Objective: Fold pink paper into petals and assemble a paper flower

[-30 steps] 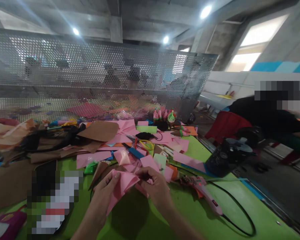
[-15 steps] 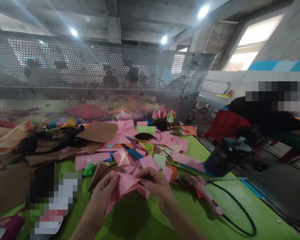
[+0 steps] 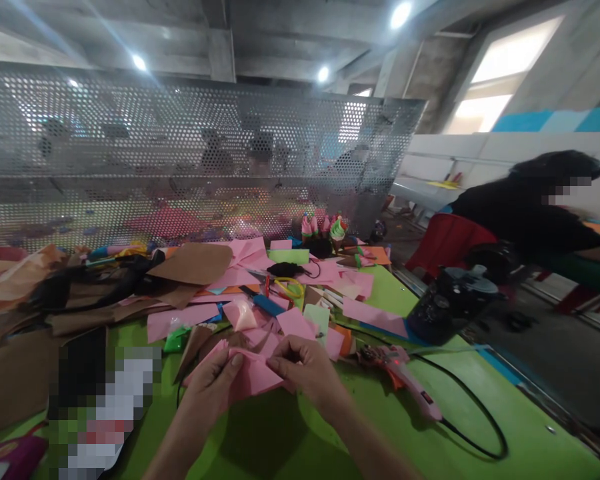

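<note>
Both my hands hold one folded pink paper piece (image 3: 253,375) just above the green table (image 3: 290,440). My left hand (image 3: 211,387) grips its left side, thumb on top. My right hand (image 3: 305,368) pinches its upper right edge with curled fingers. Behind them lies a heap of pink paper sheets (image 3: 300,325), brown card (image 3: 193,262) and scraps. A pink glue gun (image 3: 405,380) lies to the right of my right hand, its black cord (image 3: 475,427) looping over the table.
A perforated metal screen (image 3: 180,160) stands along the table's far side. Yellow-handled scissors (image 3: 287,288) and small paper cones (image 3: 330,230) lie farther back. A black round device (image 3: 447,303) sits at the right edge. A person in black leans at the far right (image 3: 530,213).
The pink paper has been folded flatter and lowered between my hands; my left thumb now presses on top of it. The person at the right has shifted slightly.
</note>
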Demonstrator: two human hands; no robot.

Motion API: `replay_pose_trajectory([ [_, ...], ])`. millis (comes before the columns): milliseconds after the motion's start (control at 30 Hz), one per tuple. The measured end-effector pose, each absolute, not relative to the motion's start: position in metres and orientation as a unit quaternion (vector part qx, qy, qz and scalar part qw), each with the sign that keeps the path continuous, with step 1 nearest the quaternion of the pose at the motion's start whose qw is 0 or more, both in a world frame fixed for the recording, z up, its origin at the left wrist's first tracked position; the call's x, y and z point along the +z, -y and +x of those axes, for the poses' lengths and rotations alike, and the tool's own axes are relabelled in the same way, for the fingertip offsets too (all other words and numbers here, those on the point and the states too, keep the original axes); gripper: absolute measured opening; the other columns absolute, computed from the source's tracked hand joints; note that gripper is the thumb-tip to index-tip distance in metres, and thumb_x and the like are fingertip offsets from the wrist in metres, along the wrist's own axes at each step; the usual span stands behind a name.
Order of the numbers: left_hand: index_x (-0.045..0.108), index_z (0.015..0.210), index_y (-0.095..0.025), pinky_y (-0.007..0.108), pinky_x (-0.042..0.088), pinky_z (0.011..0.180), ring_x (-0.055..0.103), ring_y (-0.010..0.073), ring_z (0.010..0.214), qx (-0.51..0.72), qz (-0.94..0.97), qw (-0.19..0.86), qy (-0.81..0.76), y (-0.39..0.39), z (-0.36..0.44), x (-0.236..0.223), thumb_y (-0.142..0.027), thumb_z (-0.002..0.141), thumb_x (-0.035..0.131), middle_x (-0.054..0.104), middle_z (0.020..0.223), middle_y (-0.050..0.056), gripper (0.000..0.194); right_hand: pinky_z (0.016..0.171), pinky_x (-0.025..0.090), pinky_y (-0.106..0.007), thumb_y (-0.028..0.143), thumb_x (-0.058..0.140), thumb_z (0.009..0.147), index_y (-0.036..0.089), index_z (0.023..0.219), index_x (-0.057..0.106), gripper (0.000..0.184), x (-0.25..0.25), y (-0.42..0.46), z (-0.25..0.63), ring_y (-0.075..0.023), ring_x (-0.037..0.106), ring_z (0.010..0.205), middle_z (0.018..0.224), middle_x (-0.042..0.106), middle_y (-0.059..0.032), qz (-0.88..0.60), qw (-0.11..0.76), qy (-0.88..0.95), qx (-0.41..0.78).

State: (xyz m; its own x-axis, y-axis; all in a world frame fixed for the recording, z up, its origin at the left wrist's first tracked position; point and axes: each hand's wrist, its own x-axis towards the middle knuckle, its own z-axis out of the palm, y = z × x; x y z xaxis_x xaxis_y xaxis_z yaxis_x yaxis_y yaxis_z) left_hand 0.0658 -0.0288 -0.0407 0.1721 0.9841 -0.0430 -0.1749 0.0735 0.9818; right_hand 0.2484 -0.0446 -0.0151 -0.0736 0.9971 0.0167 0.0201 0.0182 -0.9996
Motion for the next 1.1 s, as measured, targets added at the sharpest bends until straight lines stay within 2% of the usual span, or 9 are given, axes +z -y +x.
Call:
replay_pose_trajectory([
  [133,0.077,0.091,-0.021,0.032,0.049,0.091,0.065,0.0248,0.095,0.446,0.532,0.592,-0.409,0.033,0.067,-0.035,-0.05,0.076,0.071,0.074,0.095,0.006,0.033,0.053,0.033,-0.023,0.047,0.075,0.074,0.017,0.073,0.066,0.032,-0.011,0.049,0.247,-0.0107,0.045,0.058,0.065,0.057,0.0013,-0.479,0.47,0.57,0.474],
  [267,0.077,0.099,-0.022,0.037,0.044,0.102,0.063,0.0281,0.108,0.418,0.55,0.612,-0.385,0.035,0.071,-0.034,-0.049,0.078,0.069,0.075,0.103,0.006,0.035,0.052,0.033,-0.022,0.047,0.073,0.076,0.016,0.071,0.065,0.032,-0.013,0.05,0.244,-0.0112,0.045,0.058,0.062,0.055,0.0017,-0.487,0.472,0.569,0.466],
  [467,0.077,0.102,-0.021,0.032,0.046,0.098,0.065,0.0263,0.105,0.41,0.574,0.577,-0.412,0.034,0.07,-0.038,-0.049,0.082,0.065,0.076,0.103,0.006,0.036,0.059,0.039,-0.022,0.028,0.066,0.08,0.017,0.073,0.065,0.014,-0.017,0.051,0.243,-0.0133,0.053,0.066,0.071,0.063,-0.0003,-0.52,0.462,0.598,0.399],
  [600,0.077,0.102,-0.02,0.032,0.05,0.089,0.066,0.026,0.097,0.43,0.55,0.564,-0.44,0.031,0.065,-0.043,-0.05,0.082,0.064,0.076,0.101,0.006,0.037,0.053,0.036,-0.021,0.025,0.064,0.08,0.017,0.073,0.063,0.011,-0.016,0.05,0.247,-0.0109,0.049,0.058,0.064,0.059,0.0025,-0.534,0.451,0.592,0.401],
  [733,0.077,0.102,-0.023,0.033,0.044,0.101,0.063,0.0255,0.11,0.443,0.544,0.571,-0.427,0.032,0.065,-0.038,-0.046,0.083,0.065,0.075,0.107,0.006,0.033,0.052,0.036,-0.021,0.025,0.066,0.079,0.017,0.071,0.064,0.012,-0.013,0.048,0.25,-0.0108,0.049,0.056,0.061,0.058,0.0029,-0.527,0.456,0.588,0.411],
  [900,0.076,0.104,-0.025,0.04,0.032,0.113,0.055,0.0271,0.125,0.422,0.573,0.582,-0.394,0.037,0.073,-0.028,-0.039,0.08,0.069,0.073,0.115,0.005,0.029,0.06,0.04,-0.023,0.034,0.07,0.079,0.018,0.082,0.072,0.016,-0.011,0.05,0.247,-0.0136,0.055,0.066,0.074,0.066,0.0,-0.476,0.464,0.593,0.455],
  [1033,0.076,0.104,-0.023,0.042,0.023,0.117,0.049,0.0272,0.131,0.423,0.552,0.596,-0.401,0.038,0.078,-0.029,-0.036,0.073,0.075,0.071,0.119,0.005,0.034,0.058,0.039,-0.023,0.033,0.069,0.079,0.017,0.072,0.069,0.018,-0.011,0.052,0.244,-0.0127,0.05,0.062,0.066,0.061,0.0009,-0.487,0.466,0.582,0.456],
  [1100,0.077,0.101,-0.021,0.039,0.025,0.116,0.053,0.0272,0.128,0.423,0.533,0.608,-0.409,0.037,0.077,-0.03,-0.037,0.07,0.077,0.073,0.115,0.006,0.035,0.058,0.039,-0.023,0.032,0.068,0.079,0.017,0.071,0.068,0.018,-0.011,0.052,0.244,-0.0132,0.051,0.064,0.067,0.061,0.0006,-0.491,0.464,0.588,0.445],
])
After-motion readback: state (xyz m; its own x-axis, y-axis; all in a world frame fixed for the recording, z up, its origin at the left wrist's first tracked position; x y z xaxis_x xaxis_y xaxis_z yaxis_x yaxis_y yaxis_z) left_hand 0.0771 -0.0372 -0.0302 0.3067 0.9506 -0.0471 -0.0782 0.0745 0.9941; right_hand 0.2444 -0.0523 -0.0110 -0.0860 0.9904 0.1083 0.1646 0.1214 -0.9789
